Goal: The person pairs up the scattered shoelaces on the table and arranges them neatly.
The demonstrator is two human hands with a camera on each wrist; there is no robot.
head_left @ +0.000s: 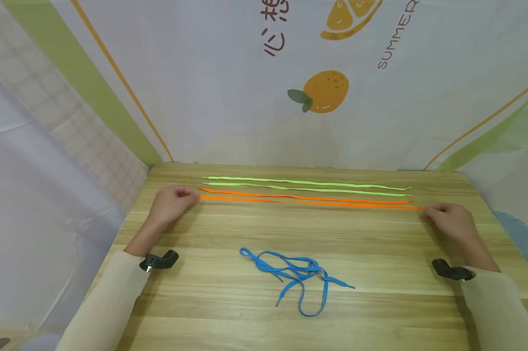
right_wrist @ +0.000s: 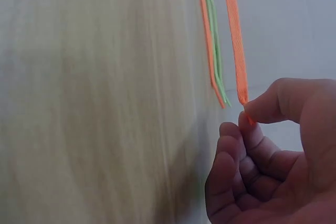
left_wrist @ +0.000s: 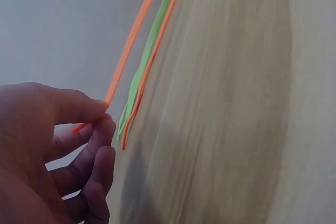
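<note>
Between my two hands an orange shoelace stretches straight from left to right. My left hand pinches one end between thumb and index finger, and the tip pokes out past the fingers in the left wrist view. The other end is pinched by my right hand, thumb against index finger. Just behind it a second orange shoelace lies along the table. Two light green shoelaces, one farther back and one nearer, run side by side beyond that.
A tangled blue shoelace lies loosely on the wooden table, nearer to me. Behind the table hangs a white curtain printed with fruit. Small black cameras are strapped at both wrists.
</note>
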